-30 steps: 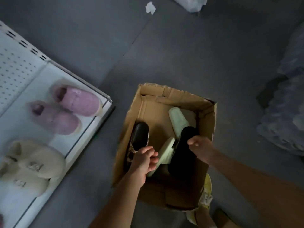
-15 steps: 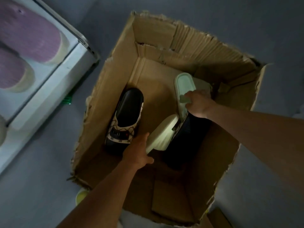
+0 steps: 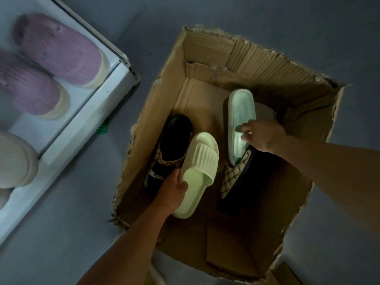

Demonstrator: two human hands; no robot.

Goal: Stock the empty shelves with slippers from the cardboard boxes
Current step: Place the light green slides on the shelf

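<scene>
Now deep in the torn cardboard box (image 3: pixel 205 48), both hands on the pale green pair. Left hand (image 3: pixel 174 190) curled round the near green slide (image 3: pixel 197 171), thumb across the footbed just behind the ribbed strap, slide lifted and leaning over the left black slipper (image 3: pixel 174 140). Right hand (image 3: pixel 261 134) pinching the edge of the far green slide (image 3: pixel 240 120), which stands on its side with the smooth sole showing, propped against the right black slipper (image 3: pixel 238 177). Moulded foam by the look: probably light, a little squashy, thick-soled with rounded edges, matte enough not to slip; best taken by the strap or across the waist, one per hand. Black pair flatter, with a quilted, lattice-patterned band over a dark glossy footbed, likely firmer. Corrugated box walls ragged at the rim, soft and likely to buckle if leaned on. Off to the left, white metal shelf (image 3: pixel 86 128) carrying fluffy ribbed pink slippers (image 3: pixel 57 50) and part of a cream plush pair (image 3: pixel 14 159) nearer
</scene>
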